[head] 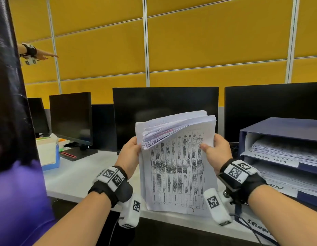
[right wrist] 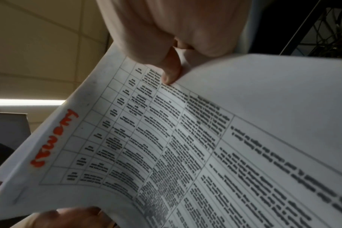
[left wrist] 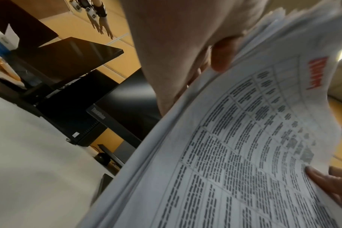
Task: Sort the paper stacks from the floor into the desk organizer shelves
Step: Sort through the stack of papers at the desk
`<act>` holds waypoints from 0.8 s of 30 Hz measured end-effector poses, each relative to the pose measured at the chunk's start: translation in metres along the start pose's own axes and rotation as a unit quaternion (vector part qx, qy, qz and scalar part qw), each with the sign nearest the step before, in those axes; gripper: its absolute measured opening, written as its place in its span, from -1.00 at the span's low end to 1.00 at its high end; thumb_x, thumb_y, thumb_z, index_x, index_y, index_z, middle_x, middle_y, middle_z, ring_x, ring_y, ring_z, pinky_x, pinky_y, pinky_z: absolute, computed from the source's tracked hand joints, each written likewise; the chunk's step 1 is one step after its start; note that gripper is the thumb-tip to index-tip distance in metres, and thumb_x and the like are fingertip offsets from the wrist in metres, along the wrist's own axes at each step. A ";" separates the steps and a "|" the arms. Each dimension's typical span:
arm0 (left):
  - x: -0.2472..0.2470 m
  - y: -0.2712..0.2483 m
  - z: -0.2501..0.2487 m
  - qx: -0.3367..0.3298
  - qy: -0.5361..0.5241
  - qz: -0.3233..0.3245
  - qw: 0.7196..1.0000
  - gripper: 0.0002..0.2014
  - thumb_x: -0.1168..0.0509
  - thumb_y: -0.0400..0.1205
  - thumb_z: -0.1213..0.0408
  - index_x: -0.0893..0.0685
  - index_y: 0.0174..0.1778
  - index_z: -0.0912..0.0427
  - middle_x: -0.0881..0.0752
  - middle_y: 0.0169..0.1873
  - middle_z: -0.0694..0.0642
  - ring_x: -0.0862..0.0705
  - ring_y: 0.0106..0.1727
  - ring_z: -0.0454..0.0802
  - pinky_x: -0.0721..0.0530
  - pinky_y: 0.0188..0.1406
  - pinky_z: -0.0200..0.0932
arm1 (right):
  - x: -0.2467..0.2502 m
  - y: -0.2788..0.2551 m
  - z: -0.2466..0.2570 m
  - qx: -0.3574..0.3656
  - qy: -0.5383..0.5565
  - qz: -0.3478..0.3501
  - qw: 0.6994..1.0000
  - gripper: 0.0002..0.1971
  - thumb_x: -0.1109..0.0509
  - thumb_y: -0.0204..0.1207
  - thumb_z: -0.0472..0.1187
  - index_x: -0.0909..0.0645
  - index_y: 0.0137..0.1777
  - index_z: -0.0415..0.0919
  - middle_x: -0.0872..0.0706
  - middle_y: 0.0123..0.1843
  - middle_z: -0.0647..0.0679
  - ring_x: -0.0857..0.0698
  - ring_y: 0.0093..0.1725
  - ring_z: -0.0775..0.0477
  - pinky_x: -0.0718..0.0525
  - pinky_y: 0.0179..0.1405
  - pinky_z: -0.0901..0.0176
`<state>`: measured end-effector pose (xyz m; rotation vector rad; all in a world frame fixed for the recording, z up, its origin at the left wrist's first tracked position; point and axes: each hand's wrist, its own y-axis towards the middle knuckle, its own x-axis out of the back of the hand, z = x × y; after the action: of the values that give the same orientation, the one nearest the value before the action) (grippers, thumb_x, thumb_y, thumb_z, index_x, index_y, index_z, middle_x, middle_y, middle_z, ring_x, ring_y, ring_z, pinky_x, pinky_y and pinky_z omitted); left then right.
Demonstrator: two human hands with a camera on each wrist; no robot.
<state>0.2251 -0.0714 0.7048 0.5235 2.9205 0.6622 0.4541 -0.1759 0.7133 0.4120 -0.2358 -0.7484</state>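
I hold a thick paper stack (head: 177, 167) upright over the desk, its printed table facing me and its top sheets bent forward. My left hand (head: 130, 155) grips the stack's left edge. My right hand (head: 215, 150) pinches the right edge, thumb on the front page. The left wrist view shows the paper stack (left wrist: 234, 154) with red handwriting near its top and my left hand (left wrist: 205, 54) on its edge. In the right wrist view my right thumb (right wrist: 170, 72) presses the paper stack (right wrist: 205, 146). The blue desk organizer (head: 278, 126) stands at the right, its shelves filled with papers.
Black monitors (head: 164, 110) line the back of the white desk (head: 74, 178). A tissue box (head: 48, 153) sits at the left. A person in purple (head: 17, 192) stands close on my left, one arm (head: 37, 53) stretched out. Cables (head: 250, 226) trail over the desk's front edge.
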 end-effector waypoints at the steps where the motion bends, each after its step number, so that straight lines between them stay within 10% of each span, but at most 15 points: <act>1: -0.001 -0.002 0.000 0.004 0.002 0.019 1.000 -0.71 -0.24 0.62 0.25 -0.71 0.22 0.02 -0.76 0.14 0.17 -0.69 0.23 0.22 -0.66 0.25 0.32 | -0.001 0.000 -0.001 -0.001 0.002 -0.011 1.000 -0.74 -0.37 0.54 -0.43 -0.56 0.18 -0.21 -0.72 0.14 -0.15 -0.70 0.15 -0.17 -0.68 0.20 -0.19; 5: -0.012 -0.009 -0.002 -0.015 0.046 0.073 0.996 -0.60 -0.20 0.65 0.40 -0.50 0.38 -0.03 -0.66 0.24 0.06 -0.65 0.25 -0.02 -0.68 0.21 0.02 | -0.004 0.000 -0.005 0.007 0.001 -0.037 0.999 -0.78 -0.38 0.53 -0.42 -0.54 0.07 -0.13 -0.70 0.05 -0.09 -0.70 0.11 -0.17 -0.69 0.10 -0.07; 13: -0.038 -0.010 -0.006 -0.071 0.028 -0.068 0.995 -0.83 -0.19 0.73 0.12 -0.45 0.22 -0.02 -0.67 0.07 -0.02 -0.70 0.02 -0.19 -0.62 -0.18 -0.31 | -0.007 -0.003 0.000 0.029 0.013 -0.044 0.999 -0.61 -0.42 0.51 -0.34 -0.37 0.20 0.00 -0.63 0.17 -0.03 -0.66 0.17 -0.09 -0.68 0.19 -0.11; 24: -0.044 -0.017 0.000 -0.049 0.070 -0.068 0.994 -0.74 -0.33 0.65 0.10 -0.47 0.21 -0.06 -0.70 0.08 -0.04 -0.72 0.07 -0.10 -0.76 0.04 -0.03 | 0.006 -0.017 -0.006 0.041 0.033 0.048 0.997 -0.55 -0.44 0.49 -0.40 -0.40 0.29 -0.05 -0.63 0.13 0.02 -0.63 0.02 0.16 -0.61 -0.20 0.35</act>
<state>0.2608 -0.1013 0.6984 0.2759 2.9981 0.8491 0.4499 -0.1898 0.7011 0.4991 -0.2233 -0.6316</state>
